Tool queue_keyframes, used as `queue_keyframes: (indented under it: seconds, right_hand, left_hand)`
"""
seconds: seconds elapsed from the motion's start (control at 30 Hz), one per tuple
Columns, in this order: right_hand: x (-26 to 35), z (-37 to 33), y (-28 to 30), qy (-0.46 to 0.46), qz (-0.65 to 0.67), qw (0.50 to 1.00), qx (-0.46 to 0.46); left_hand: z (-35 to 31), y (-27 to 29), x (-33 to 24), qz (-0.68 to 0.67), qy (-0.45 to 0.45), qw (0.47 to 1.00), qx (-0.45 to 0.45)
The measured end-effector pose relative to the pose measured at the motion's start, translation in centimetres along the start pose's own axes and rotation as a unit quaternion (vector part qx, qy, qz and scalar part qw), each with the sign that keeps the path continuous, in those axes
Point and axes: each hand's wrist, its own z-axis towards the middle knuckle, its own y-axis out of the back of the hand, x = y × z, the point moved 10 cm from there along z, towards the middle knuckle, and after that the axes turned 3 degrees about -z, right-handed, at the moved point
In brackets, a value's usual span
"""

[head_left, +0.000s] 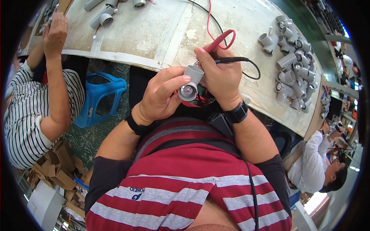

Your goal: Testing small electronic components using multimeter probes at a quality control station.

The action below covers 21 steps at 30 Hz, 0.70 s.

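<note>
A grey pipe fitting [195, 77] (a clear, round piece is showing in its lower opening) is sitting in the left hand [162, 90], whose fingers are gripping its sides, just in front of the person's striped shirt [173, 159]. Beside it, the right hand [223, 79] is holding a red probe [219, 41] and a black probe [231, 60], while more grey fittings [298, 85] are lying heaped on the pale table [146, 42].

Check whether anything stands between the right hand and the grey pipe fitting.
Nothing visible does: the right hand, holding a red test probe and a black test probe, is beside the grey pipe fitting in the left hand. Probe tips aren't discernible.
</note>
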Motion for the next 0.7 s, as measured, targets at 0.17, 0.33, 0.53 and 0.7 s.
queue_keyframes:
  seconds: [0.17,0.33,0.53,0.7]
  right_hand:
    - [-1.2,0.6,1.7,0.063,-0.002,0.997,-0.042]
    - [-1.4,0.9,-0.6,0.027,0.045,0.999,-0.001]
    - [0.5,0.2,-3.7,0.133,0.018,0.991,-0.007]
    - [2.1,-1.1,-1.0,0.039,0.050,0.998,-0.015]
  left_hand:
    - [-0.3,-2.2,1.0,0.016,-0.003,1.000,0.004]
    - [-1.1,-0.6,1.7,0.031,0.042,0.999,0.011]
    - [-2.3,2.2,0.6,0.033,0.034,0.999,-0.011]
    - [-0.5,2.0,-2.2,0.044,0.056,0.997,-0.018]
